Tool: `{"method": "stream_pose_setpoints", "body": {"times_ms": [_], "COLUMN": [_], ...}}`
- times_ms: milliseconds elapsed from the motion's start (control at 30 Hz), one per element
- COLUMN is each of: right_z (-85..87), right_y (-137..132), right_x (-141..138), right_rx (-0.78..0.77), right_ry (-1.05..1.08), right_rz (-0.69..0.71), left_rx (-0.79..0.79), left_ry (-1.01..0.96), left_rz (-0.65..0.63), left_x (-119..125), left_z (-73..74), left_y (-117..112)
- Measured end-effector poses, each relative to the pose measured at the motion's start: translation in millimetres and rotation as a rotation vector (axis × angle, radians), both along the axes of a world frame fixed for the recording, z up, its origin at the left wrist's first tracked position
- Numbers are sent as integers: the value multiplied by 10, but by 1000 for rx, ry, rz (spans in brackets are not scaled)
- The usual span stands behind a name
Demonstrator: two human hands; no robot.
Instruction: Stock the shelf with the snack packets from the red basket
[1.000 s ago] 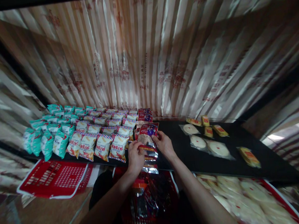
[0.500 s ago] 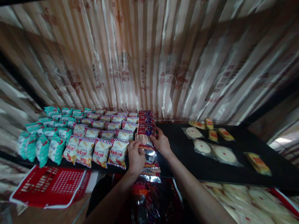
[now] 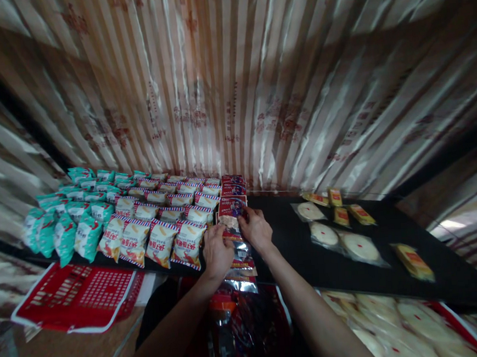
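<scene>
My left hand [image 3: 216,251] and my right hand [image 3: 257,230] both pinch the lower edge of a red and silver snack packet [image 3: 232,213] lying on the black shelf [image 3: 297,245]. This packet tops a short row of like red packets [image 3: 233,184] running to the back. Silver packet ends [image 3: 242,266] stick out below my hands at the shelf's front edge. Left of them lie rows of white, red-and-blue striped snack bags [image 3: 161,240] and teal bags [image 3: 65,236].
Round flat cakes in clear wrap [image 3: 359,247] and small yellow packets [image 3: 412,259] lie scattered on the shelf's right half. A red basket [image 3: 78,295] sits lower left, another with dark packets [image 3: 242,327] under my arms. A tray of round cakes [image 3: 398,320] is lower right. A shiny striped curtain [image 3: 231,80] hangs behind.
The red packet was lowered from a raised tilt onto the row on the shelf. Both hands came closer together at its lower edge.
</scene>
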State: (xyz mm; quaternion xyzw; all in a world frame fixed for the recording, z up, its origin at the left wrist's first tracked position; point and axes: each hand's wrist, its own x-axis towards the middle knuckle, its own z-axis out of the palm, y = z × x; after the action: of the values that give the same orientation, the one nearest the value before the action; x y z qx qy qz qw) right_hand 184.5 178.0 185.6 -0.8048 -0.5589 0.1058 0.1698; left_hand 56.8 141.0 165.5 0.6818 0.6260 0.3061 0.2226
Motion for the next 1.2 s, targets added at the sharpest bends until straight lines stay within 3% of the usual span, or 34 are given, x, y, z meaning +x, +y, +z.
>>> {"method": "stream_pose_setpoints", "body": {"times_ms": [367,600,800,900,967,1033,1133,1200], "right_z": [-135,-266,-475,-670,-847,-1056,-1375,-1555], "right_y": [-95,-450,-1037,-1417,-1664,-1866,-2040,-2072], "right_x": [47,75,57,26,-12,-65,-169,-240], "right_rx": [222,458,628,652,592,442,-42,-236], "right_ry": [34,110,290,398,451,454,358,290], "right_rz": [27,42,-65,-164,-212,-199,-76,11], "left_rx": [100,244,418,465,392,189,-338,-530], "left_ry": [89,4,-227,-318,-310,-213,35,110], "left_rz": [-43,-79,-154,-232,-265,-268,-364,-448], "left_x": [-46,-76,-226,-375,-471,-540,-576,-572], "left_z": [-24,-132,-159,-294,-462,-672,-994,-1177], "left_y": [-37,-165,-635,-998,-1230,-1416,-1580,-1623]}}
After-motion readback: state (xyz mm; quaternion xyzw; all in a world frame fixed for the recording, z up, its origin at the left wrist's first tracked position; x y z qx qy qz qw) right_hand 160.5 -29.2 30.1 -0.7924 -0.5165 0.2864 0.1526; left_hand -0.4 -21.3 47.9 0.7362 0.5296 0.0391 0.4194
